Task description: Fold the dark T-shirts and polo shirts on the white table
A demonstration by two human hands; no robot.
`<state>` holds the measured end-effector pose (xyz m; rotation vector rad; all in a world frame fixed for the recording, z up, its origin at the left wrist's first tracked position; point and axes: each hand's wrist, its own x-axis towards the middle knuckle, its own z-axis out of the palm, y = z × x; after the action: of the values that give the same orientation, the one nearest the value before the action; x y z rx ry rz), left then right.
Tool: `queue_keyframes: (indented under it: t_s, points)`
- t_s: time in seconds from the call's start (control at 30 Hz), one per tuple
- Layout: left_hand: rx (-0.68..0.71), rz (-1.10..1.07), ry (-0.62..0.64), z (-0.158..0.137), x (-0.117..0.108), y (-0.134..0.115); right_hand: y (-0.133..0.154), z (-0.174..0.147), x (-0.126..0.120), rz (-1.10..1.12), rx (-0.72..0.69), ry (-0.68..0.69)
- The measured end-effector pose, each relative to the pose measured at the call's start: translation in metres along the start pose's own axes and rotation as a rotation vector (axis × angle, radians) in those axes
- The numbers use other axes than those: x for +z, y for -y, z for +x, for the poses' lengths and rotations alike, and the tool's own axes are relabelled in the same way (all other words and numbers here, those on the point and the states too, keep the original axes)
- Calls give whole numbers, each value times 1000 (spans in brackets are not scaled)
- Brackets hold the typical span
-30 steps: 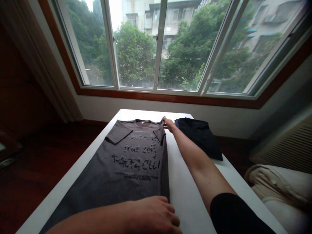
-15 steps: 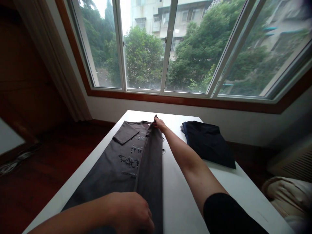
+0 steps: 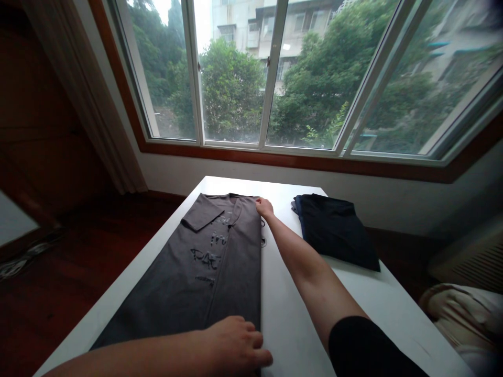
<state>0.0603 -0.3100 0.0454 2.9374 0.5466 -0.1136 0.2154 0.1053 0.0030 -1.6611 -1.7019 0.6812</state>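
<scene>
One gray T-shirt lay on the counter, its lower part under the curled fingers of the left hand, its shoulder corner at the narrowed fingers of the right hand; I couldn't tell whether either gripped it. Folded dark clothes lay right of both.
</scene>
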Motion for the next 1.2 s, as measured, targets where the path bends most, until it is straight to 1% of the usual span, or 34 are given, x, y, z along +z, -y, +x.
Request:
queue_keyframes:
  t_s: [0.1,0.2,0.3,0.4,0.47,0.53,0.67,0.73,0.8,0.9,1.03,1.2]
  points:
    - [43,-4,30,2,26,1,-16,-8,-4,-27,63,-3]
    - [79,-65,66,1,42,6,-23,-12,-2,4,99,41]
    - [98,-121,93,1,52,9,-20,-9,4,55,72,85]
    - [98,-150,87,3,60,10,-16,-6,12,100,10,118]
    - [98,-165,80,4,63,10,-15,-4,17,122,-28,132]
    - [108,-195,70,5,61,10,-18,-2,21,124,-48,131]
    - [170,-284,42,8,42,12,-27,3,17,69,-38,89]
    - [209,-301,18,13,34,12,-32,7,9,33,-43,66]
    - [239,-302,-8,22,32,10,-36,12,-3,-5,-55,46]
    - [268,-289,-51,44,40,5,-43,18,-27,-67,-65,20]
    - [319,-253,-126,80,52,-5,-57,24,-64,-138,-63,-8]
    - [370,-196,-187,119,52,-24,-84,22,-101,-340,-80,-49]
